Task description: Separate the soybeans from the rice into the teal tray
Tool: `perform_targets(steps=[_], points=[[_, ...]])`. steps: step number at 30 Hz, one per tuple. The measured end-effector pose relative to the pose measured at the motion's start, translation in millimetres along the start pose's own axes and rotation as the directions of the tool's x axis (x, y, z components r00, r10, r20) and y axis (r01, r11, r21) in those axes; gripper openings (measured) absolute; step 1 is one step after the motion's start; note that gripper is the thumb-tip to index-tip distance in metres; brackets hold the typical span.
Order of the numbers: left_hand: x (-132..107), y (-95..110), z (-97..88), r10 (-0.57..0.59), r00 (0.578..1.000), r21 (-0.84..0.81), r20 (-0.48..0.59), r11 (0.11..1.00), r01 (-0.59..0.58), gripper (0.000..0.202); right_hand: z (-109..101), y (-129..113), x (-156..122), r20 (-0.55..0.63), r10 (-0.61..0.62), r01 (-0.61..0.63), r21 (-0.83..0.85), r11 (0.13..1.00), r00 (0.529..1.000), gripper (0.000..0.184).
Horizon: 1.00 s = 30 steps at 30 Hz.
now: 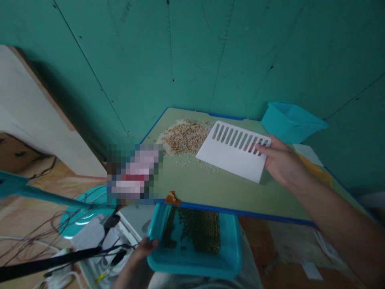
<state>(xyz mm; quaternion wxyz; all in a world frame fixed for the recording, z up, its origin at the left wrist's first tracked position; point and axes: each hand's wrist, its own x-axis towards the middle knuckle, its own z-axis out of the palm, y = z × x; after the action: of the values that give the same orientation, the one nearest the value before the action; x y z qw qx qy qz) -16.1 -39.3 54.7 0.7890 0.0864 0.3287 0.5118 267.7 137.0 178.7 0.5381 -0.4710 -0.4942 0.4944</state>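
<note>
My right hand [278, 157] is closed on one end of a flat white plastic scraper [228, 154] with a row of slots along its upper edge. The scraper is tilted over the table, its left corner near a spread pile of yellowish beans and small white grains [186, 136]. Below the table's front edge, my left hand [144, 251] grips the left rim of a teal plastic basin [195, 267], thumb over the edge. Dark green and yellowish grains [200, 228] lie inside, partly in shadow. The basin sits at my lap, its far side under the table edge.
The pale green table [192, 186] has a blue edge, with brown tape [173, 198] at the front. A teal container [291, 120] stands at the back right against the green wall [192, 52]. A blurred-out pinkish item [136, 170] lies left. Cables and a teal stool [87, 208] are lower left.
</note>
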Motion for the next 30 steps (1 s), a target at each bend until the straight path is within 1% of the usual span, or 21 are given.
perform_targets(steps=[3,5,7,8,10,12,14,17,19,21,22,23,24,25,26,28,30], points=[[-0.8,0.2,-1.4,-0.012,0.999,-0.021,0.031,1.0,0.013,0.025,0.1,2.4,4.9,-0.031,-0.088,0.087,-0.026,0.996,0.996,0.019],[3.3,0.5,-12.0,-0.015,1.0,0.002,0.019,1.0,0.015,0.026,-1.6,0.3,8.5,-0.065,-0.18,0.175,-0.083,0.981,0.982,0.02],[13.3,1.4,-31.8,-0.015,0.999,0.081,-0.048,0.997,0.019,0.033,-3.9,-4.1,8.8,-0.069,-0.262,0.247,-0.171,0.954,0.963,0.019],[19.9,2.0,-43.8,0.003,0.996,0.152,-0.091,0.988,0.011,0.044,-5.1,-6.8,7.1,-0.056,-0.284,0.266,-0.214,0.94,0.957,0.018],[33.3,2.8,-67.7,0.007,0.991,0.195,-0.132,0.981,0.019,0.066,-8.0,-12.1,0.4,-0.026,-0.294,0.274,-0.29,0.917,0.955,0.016],[42.6,2.0,-86.7,0.014,0.988,0.218,-0.156,0.976,0.02,0.069,-12.6,-16.6,-8.9,-0.027,-0.276,0.249,-0.357,0.9,0.961,0.016],[45.6,-0.8,-99.1,0.007,0.988,0.231,-0.157,0.972,0.03,0.065,-20.4,-19.6,-18.5,-0.061,-0.246,0.201,-0.408,0.891,0.967,0.018],[45.3,-5.5,-111.2,0.058,0.985,0.249,-0.161,0.968,-0.016,0.054,-37.5,-21.1,-32.5,-0.097,-0.156,0.102,-0.419,0.902,0.983,0.017],[48.1,-7.1,-118.6,0.123,0.974,0.299,-0.189,0.952,-0.062,0.038,-49.1,-20.1,-44.1,-0.129,-0.117,0.056,-0.401,0.914,0.985,0.015],[54.7,-7.6,-124.8,0.171,0.962,0.365,-0.214,0.927,-0.084,0.022,-57.3,-17.2,-59.3,-0.171,-0.122,0.044,-0.399,0.916,0.978,0.014],[58.5,-7.7,-126.9,0.184,0.958,0.388,-0.219,0.918,-0.088,0.018,-59.5,-15.1,-68.3,-0.174,-0.136,0.053,-0.413,0.909,0.975,0.015],[62.1,-7.7,-127.9,0.198,0.955,0.401,-0.22,0.911,-0.096,0.017,-60.2,-12.4,-77.8,-0.143,-0.145,0.071,-0.428,0.901,0.979,0.013],[64.9,-7.6,-127.9,0.197,0.956,0.407,-0.216,0.908,-0.096,0.017,-59.6,-9.4,-87.3,-0.071,-0.145,0.098,-0.449,0.888,0.987,0.012],[66.6,-7.4,-126.9,0.192,0.958,0.41,-0.211,0.908,-0.092,0.017,-57.8,-6.1,-96.1,0.026,-0.148,0.142,-0.479,0.866,0.989,0.01],[67.0,-6.9,-125.1,0.185,0.961,0.411,-0.207,0.907,-0.086,0.018,-55.1,-2.7,-103.8,0.11,-0.175,0.207,-0.506,0.837,0.978,0.012],[63.9,-4.7,-119.9,0.171,0.965,0.42,-0.2,0.904,-0.073,0.019,-48.6,4.2,-113.4,0.29,-0.223,0.348,-0.52,0.78,0.931,0.02],[56.4,-0.8,-113.7,0.161,0.968,0.428,-0.194,0.902,-0.065,0.017,-43.0,10.3,-114.1,0.413,-0.259,0.456,-0.505,0.732,0.873,0.026]])
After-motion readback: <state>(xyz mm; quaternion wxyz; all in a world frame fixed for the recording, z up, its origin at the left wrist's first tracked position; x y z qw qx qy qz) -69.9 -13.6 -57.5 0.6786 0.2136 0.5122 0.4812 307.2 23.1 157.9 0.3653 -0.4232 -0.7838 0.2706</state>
